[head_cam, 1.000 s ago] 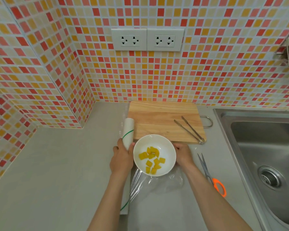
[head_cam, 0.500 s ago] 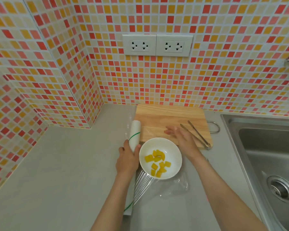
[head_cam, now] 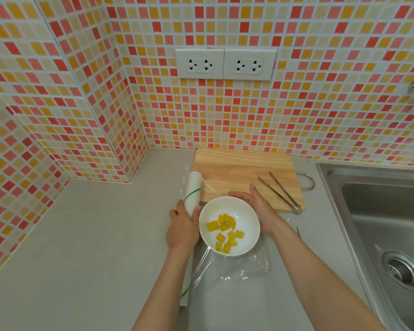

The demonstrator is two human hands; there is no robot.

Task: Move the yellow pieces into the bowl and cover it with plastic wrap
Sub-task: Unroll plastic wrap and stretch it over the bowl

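A white bowl (head_cam: pixel 245 212) stands on the grey counter and holds several yellow pieces (head_cam: pixel 225 231). A pulled-out sheet of clear plastic wrap (head_cam: pixel 239 268) lies under and in front of the bowl. My left hand (head_cam: pixel 183 229) grips the white plastic wrap roll (head_cam: pixel 193 192) just left of the bowl. My right hand (head_cam: pixel 257 205) rests with fingers spread at the bowl's far right rim, over the near edge of the wooden cutting board (head_cam: pixel 239 170). It holds nothing that I can see.
Metal tongs (head_cam: pixel 280 191) lie on the right part of the board. A steel sink (head_cam: pixel 382 225) is at the right. Part of a scissors blade (head_cam: pixel 298 231) shows beside my right forearm. The tiled wall with sockets (head_cam: pixel 225 64) stands behind.
My right hand left the bowl's right side, reached over the board, then drew back to the bowl's far right rim. The left hand stayed on the roll. The view tilted up.
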